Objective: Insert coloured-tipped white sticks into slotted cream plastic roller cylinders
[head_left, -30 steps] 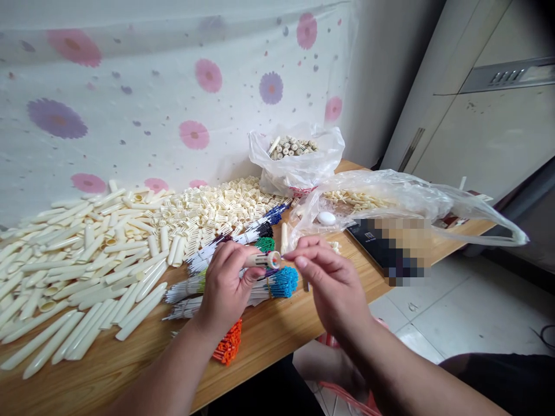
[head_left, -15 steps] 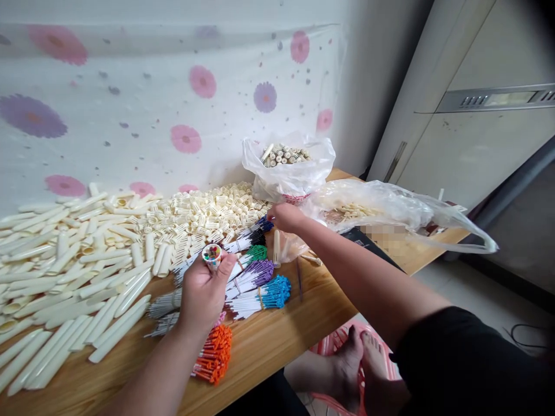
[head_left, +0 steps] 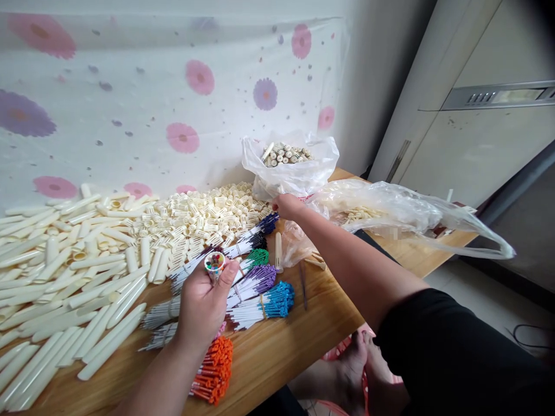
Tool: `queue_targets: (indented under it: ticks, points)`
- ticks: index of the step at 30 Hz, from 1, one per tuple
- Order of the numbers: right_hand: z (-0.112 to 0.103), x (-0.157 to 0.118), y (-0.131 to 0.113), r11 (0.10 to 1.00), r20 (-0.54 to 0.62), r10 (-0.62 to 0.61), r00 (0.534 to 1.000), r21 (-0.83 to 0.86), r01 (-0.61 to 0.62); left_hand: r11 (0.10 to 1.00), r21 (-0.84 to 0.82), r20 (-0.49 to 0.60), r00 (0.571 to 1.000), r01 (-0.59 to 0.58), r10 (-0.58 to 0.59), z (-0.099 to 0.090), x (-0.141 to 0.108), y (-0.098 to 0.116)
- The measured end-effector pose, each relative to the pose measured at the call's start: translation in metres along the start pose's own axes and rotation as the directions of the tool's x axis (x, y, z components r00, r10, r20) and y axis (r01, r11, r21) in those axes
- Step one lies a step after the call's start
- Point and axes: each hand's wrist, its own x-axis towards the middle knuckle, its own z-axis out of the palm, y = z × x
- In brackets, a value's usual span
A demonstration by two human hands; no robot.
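Observation:
My left hand (head_left: 203, 306) is wrapped around a short white cylinder (head_left: 214, 263), its round end turned up and showing multicoloured tips. My right hand (head_left: 287, 206) reaches to the far side of the table with its fingers closed; whatever they hold is hidden. Just below it lies a bundle of dark blue-tipped pen refills (head_left: 269, 222). Similar bundles in black (head_left: 258, 241), green (head_left: 258, 256), purple (head_left: 265, 278) and light blue (head_left: 278, 299) fan out beside my left hand. Orange-tipped refills (head_left: 213, 370) lie under my left wrist.
Cream slotted tubes (head_left: 208, 211) are heaped at the back, with long cream pen barrels (head_left: 65, 277) on the left. A plastic bag (head_left: 290, 179) of assembled-looking pieces stands behind. Another clear bag (head_left: 403, 208) sprawls to the right on the wooden table (head_left: 321, 323).
My right hand has lifted slightly away from the dark blue refills, leaving their tips more visible. My left hand keeps its hold on the cylinder. The view has shifted slightly.

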Motion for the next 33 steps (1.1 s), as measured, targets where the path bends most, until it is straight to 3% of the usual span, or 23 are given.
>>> queue_targets:
  ticks: [4,20,26,33]
  points:
    - [0.002,-0.001,-0.002,0.998,0.043,-0.015,0.999,-0.057,0.017,1.0,-0.024,0.005,1.0,0.018,-0.017,0.003,0.001,0.001]
    - [0.011,-0.001,0.009,0.98,0.014,-0.174,0.985,-0.096,0.175,0.999,-0.002,0.046,0.998,0.053,-0.053,0.002,-0.001,-0.002]
    - [0.012,-0.008,-0.002,0.957,-0.051,-0.29,0.956,-0.037,0.289,0.998,-0.013,0.061,0.997,0.058,-0.057,0.002,0.0,-0.002]
    - [0.021,-0.012,-0.016,0.96,-0.133,-0.278,0.951,-0.025,0.277,0.999,-0.033,0.06,0.998,0.035,-0.033,0.003,0.0,0.0]
